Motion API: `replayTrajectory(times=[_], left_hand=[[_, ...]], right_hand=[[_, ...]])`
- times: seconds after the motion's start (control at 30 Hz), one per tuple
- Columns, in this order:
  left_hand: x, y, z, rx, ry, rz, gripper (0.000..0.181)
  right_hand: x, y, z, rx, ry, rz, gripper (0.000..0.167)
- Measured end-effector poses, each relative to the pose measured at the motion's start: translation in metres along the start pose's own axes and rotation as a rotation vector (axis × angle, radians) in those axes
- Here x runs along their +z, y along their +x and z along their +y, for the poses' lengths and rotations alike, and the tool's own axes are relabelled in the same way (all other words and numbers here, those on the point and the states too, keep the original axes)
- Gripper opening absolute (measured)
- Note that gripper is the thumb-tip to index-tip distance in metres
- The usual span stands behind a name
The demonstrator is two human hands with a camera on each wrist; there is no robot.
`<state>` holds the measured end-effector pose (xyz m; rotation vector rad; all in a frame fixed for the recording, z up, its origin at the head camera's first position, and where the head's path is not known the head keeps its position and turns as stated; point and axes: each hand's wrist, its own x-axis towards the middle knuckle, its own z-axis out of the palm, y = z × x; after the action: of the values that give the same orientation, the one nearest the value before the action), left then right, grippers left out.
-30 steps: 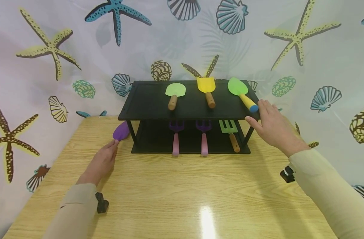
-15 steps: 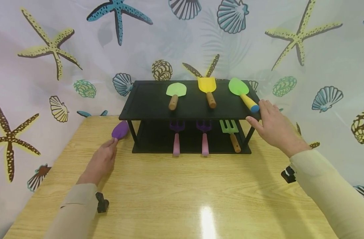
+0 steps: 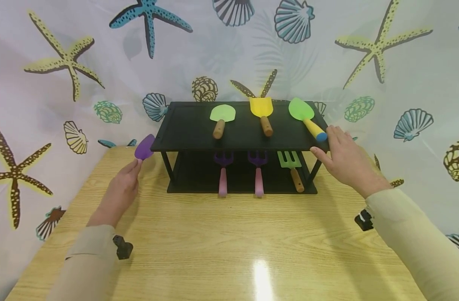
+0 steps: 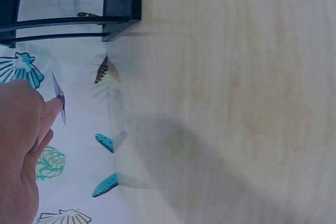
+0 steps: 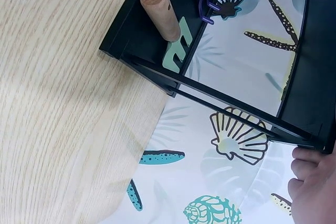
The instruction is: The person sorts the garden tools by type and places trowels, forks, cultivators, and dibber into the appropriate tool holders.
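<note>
My left hand (image 3: 118, 192) holds a purple hand trowel (image 3: 144, 147), its blade up and its handle hidden inside the fingers. It is raised beside the left end of the black two-tier rack (image 3: 192, 142). In the left wrist view the trowel (image 4: 59, 98) shows nearly edge-on beyond my fingertips. At the rack's front right corner my right hand (image 3: 348, 161) grips the upper shelf, its thumb at the front edge and fingers along the side. Close by lies a green trowel (image 3: 302, 109) with a yellow and blue handle.
On the upper shelf also lie a yellow shovel (image 3: 261, 108) and a pale green trowel (image 3: 223, 113). Below are two purple forks with pink handles (image 3: 223, 182) and a green fork (image 3: 289, 160). The rack stands on a wooden table (image 3: 199, 242) before a patterned curtain (image 3: 222, 50).
My left hand has lifted the purple trowel and carried it slightly left and away from me, beside the upper shelf. The right hand keeps its place on the rack.
</note>
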<state>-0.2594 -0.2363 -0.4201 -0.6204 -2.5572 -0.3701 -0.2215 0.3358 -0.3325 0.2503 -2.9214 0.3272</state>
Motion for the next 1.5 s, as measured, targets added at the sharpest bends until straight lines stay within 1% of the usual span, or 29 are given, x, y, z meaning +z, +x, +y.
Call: replayTrajectory(times=[0.1,0.2,0.4,0.53,0.63,0.9,0.93,1.1,1.13,1.17,1.2,1.3,1.4,1.5], left_hand=[[-0.006,0.005,0.001,0.033,0.009,0.052,0.048],[-0.011,0.01,0.002,0.056,0.023,0.087,0.048],[-0.02,0.018,0.002,0.068,0.045,0.113,0.047],[-0.028,0.023,0.005,0.081,0.052,0.138,0.047],[-0.035,0.028,0.008,0.088,0.058,0.144,0.047],[-0.045,0.043,0.015,0.166,0.054,0.214,0.049],[-0.046,0.045,0.016,0.182,0.075,0.213,0.049],[-0.052,0.056,0.027,0.219,0.084,0.212,0.048],[-0.052,0.058,0.03,0.218,0.081,0.204,0.048],[-0.053,0.06,0.032,0.205,0.061,0.196,0.047],[-0.054,0.063,0.035,0.201,0.068,0.184,0.047],[-0.055,0.07,0.043,0.21,0.096,0.159,0.047],[-0.057,0.077,0.051,0.232,0.129,0.141,0.047],[-0.057,0.084,0.058,0.231,0.115,0.102,0.047]], right_hand=[[0.0,-0.001,0.0,-0.001,0.005,-0.002,0.09],[0.0,-0.001,-0.001,0.0,0.007,-0.004,0.09],[0.001,-0.002,0.0,0.002,0.008,-0.003,0.091],[0.003,-0.002,0.001,0.005,0.007,-0.005,0.091],[0.003,-0.002,0.001,0.005,0.011,-0.001,0.091],[0.002,-0.003,0.001,0.009,0.005,-0.002,0.091],[0.002,-0.002,0.001,0.006,0.007,0.001,0.091],[0.002,-0.002,0.001,-0.004,0.013,0.014,0.089],[0.002,-0.002,0.001,-0.007,0.016,0.017,0.089],[0.001,-0.002,0.0,-0.008,0.015,0.018,0.089],[0.001,-0.002,0.0,-0.009,0.015,0.019,0.088],[0.001,-0.002,0.0,-0.008,0.012,0.016,0.089],[0.001,-0.001,0.0,-0.003,0.003,0.01,0.09],[0.001,-0.001,-0.001,-0.001,-0.001,0.008,0.09]])
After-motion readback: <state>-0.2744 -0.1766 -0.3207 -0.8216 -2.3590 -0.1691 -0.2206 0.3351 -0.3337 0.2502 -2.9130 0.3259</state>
